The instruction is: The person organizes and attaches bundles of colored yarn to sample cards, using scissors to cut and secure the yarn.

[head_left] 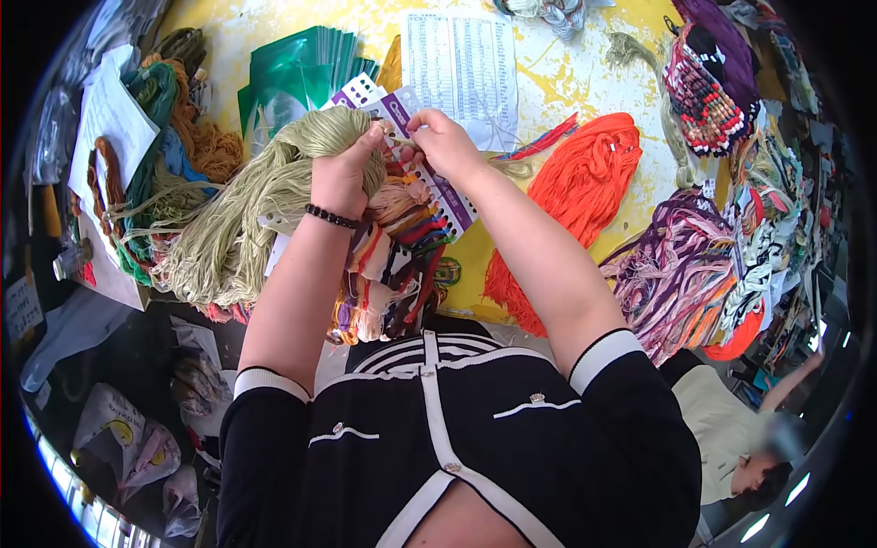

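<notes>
My left hand (343,183) is closed around the top of a thick hank of pale green embroidery thread (228,210), whose loose strands hang down to the left. Close beside it, my right hand (445,148) pinches what looks like a pale green strand drawn from the hank; its fingertips are partly hidden. Beneath both hands lie purple-and-white thread cards (449,196) with holes along their edges. Small bundles of thread in many colours (402,215) hang from these cards, reaching toward the table's front edge.
Right of my hands lies an orange-red hank (585,173), with purple mixed threads (671,256) beyond. Green plastic sleeves (297,73) and a printed sheet (459,73) are at the back. Brown and green hanks (155,100) crowd the left. Another person (731,420) is at lower right.
</notes>
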A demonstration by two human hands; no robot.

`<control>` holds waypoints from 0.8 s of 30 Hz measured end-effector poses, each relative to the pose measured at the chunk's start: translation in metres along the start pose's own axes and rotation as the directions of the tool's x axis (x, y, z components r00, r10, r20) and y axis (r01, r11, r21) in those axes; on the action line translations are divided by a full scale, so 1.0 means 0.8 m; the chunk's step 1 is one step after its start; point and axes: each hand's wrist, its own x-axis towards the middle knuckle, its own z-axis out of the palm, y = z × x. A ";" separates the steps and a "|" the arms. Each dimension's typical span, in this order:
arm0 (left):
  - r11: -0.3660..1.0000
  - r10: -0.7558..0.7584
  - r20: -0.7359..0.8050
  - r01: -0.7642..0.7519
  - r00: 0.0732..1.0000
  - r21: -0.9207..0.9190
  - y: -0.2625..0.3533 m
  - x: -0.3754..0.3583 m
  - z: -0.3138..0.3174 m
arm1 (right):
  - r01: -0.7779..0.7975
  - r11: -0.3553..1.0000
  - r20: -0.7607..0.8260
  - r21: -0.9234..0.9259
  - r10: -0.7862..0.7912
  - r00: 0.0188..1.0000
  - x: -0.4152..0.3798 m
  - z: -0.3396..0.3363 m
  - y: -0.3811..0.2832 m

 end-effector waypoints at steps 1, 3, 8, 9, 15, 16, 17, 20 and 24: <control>0.998 0.035 -0.021 -0.033 0.999 0.057 0.000 -0.001 0.002 | -0.025 0.998 0.003 0.053 0.025 1.000 -0.001 0.000 0.001; 0.986 0.106 -0.028 -0.102 0.994 0.131 -0.003 -0.004 0.008 | -0.013 0.998 0.005 0.062 0.013 1.000 0.001 0.000 0.007; 0.994 0.063 0.018 -0.065 0.998 0.086 0.008 -0.011 0.021 | 0.007 0.998 0.000 0.054 -0.007 1.000 0.003 0.000 0.012; 1.000 -0.008 0.057 0.007 0.998 0.020 0.008 -0.007 0.017 | -0.001 0.996 0.005 0.089 0.001 1.000 0.001 -0.001 0.010; 0.877 0.016 0.151 -0.086 0.988 0.473 -0.013 0.002 0.009 | -0.008 0.866 0.003 0.499 0.008 1.000 -0.013 -0.004 0.001; 0.723 0.072 0.221 -0.204 0.973 0.660 -0.017 0.000 0.007 | 0.007 0.849 0.019 0.529 -0.020 1.000 -0.018 -0.007 -0.004; 0.724 0.070 0.220 -0.202 0.973 0.659 -0.018 -0.003 0.004 | 0.004 0.849 0.020 0.529 -0.018 1.000 -0.025 -0.012 -0.009; 0.922 0.031 0.171 -0.094 0.985 0.376 -0.011 -0.017 -0.011 | 0.130 0.859 -0.249 -0.495 -0.284 0.926 -0.053 -0.028 -0.033; 0.993 -0.097 0.165 0.084 0.982 0.086 0.022 -0.042 -0.018 | 0.107 0.898 -0.087 -0.426 -0.159 0.983 -0.050 -0.033 -0.012</control>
